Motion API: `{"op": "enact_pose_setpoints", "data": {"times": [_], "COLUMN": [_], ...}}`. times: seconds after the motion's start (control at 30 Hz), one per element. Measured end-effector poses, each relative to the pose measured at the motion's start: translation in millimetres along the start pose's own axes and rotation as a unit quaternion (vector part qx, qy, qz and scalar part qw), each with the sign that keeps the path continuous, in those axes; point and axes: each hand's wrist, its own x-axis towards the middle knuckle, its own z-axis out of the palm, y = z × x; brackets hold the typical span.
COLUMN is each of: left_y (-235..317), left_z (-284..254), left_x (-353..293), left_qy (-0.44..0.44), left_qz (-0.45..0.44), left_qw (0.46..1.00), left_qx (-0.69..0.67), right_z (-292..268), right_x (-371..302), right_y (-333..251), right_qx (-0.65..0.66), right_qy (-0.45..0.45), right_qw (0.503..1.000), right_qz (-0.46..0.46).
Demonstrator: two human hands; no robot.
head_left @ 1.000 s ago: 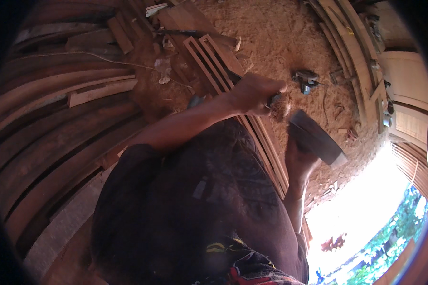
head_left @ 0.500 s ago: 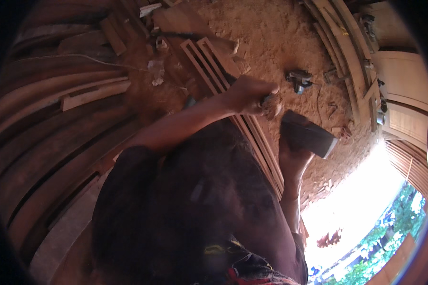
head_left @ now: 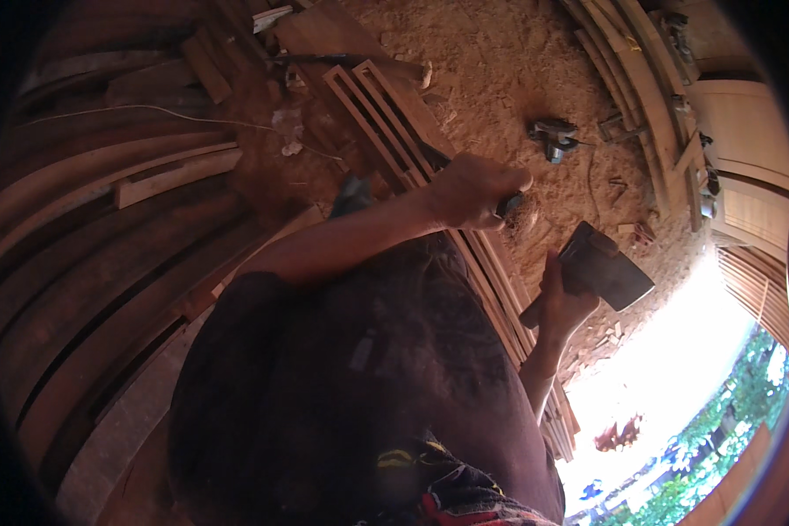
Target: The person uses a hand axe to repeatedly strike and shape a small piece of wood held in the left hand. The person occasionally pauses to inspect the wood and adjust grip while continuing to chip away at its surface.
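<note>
My left hand (head_left: 472, 188) is closed around a dark-handled tool (head_left: 510, 207), whose tip I cannot see, and rests on a long slatted wooden frame (head_left: 379, 110) that lies on the sawdust floor. Just to the right, my right hand (head_left: 559, 298) grips the handle of a hatchet (head_left: 600, 266), its dark metal head raised a little above and beside the frame. My dark-shirted torso hides the lower part of the frame.
A small power tool (head_left: 552, 138) lies in the sawdust (head_left: 500, 61) beyond the frame. Long planks (head_left: 105, 228) are stacked on the left, with a white cord (head_left: 149, 110) across them. Curved boards (head_left: 627, 61) and louvred panels (head_left: 749, 219) stand at the right.
The hatchet in my right hand has shifted slightly down and to the right. My left hand stays on the frame with its tool, barely moved.
</note>
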Motion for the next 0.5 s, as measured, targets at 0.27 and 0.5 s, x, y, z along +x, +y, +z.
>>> {"op": "enact_pose_setpoints", "data": {"times": [0.27,0.5], "left_y": [4,-15], "left_z": [-10,-8], "left_x": [8,-3], "left_qy": [0.045,0.078], "left_qz": [-0.004,-0.006], "left_qw": [0.999,0.995], "left_qx": [-0.011,-0.056], "right_z": [13,11], "right_x": [0,6], "right_y": [-26,-55], "right_qx": [0.028,-0.005], "right_qy": [-0.001,-0.124], "right_qw": [0.984,0.957], "right_qz": [-0.175,-0.263]}}
